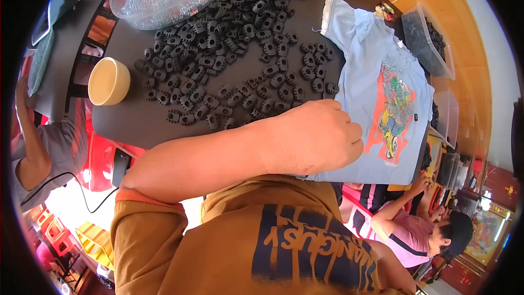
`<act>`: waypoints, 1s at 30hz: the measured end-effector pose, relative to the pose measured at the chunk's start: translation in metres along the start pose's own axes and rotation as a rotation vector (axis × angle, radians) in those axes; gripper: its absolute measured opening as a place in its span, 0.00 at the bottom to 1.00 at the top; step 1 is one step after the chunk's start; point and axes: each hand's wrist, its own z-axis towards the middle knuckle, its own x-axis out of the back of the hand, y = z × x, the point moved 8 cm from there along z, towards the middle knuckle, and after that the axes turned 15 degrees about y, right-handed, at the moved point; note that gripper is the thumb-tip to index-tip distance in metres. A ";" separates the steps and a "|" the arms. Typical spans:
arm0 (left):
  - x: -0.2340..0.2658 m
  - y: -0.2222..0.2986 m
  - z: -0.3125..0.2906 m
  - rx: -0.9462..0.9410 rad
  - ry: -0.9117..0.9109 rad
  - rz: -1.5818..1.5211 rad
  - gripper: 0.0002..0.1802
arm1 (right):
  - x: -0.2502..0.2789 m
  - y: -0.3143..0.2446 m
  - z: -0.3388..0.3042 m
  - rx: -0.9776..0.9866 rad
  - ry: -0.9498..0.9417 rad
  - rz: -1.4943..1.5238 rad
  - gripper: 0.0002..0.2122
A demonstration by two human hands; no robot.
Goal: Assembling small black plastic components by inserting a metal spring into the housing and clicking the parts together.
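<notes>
My left hand reaches across from the left and rests closed at the left edge of a light blue T-shirt spread on the dark table. The fingers curl under, so whatever they hold is hidden. Just beyond the hand lie many small black toothed plastic hair-clip pieces, loose on the table. A heap of small silvery wire springs sits on the shirt's printed picture. One small black piece lies on the cloth beside the print. Of my right arm only a bit of the upper arm shows; my right hand is out of sight.
A clear basin full of silvery springs stands at the far left. Near it is a cream round tub. Clear bins with black pieces line the right side. Co-workers sit at right and left.
</notes>
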 end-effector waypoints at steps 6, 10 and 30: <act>0.000 -0.001 0.000 -0.007 -0.004 0.012 0.10 | 0.001 0.003 -0.001 -0.068 0.057 0.059 0.19; 0.000 -0.002 0.000 -0.003 0.011 0.006 0.09 | -0.005 0.001 0.002 -0.097 -0.006 0.240 0.18; 0.008 -0.004 0.004 -0.011 0.031 0.014 0.10 | 0.005 0.000 0.020 0.033 0.184 0.179 0.15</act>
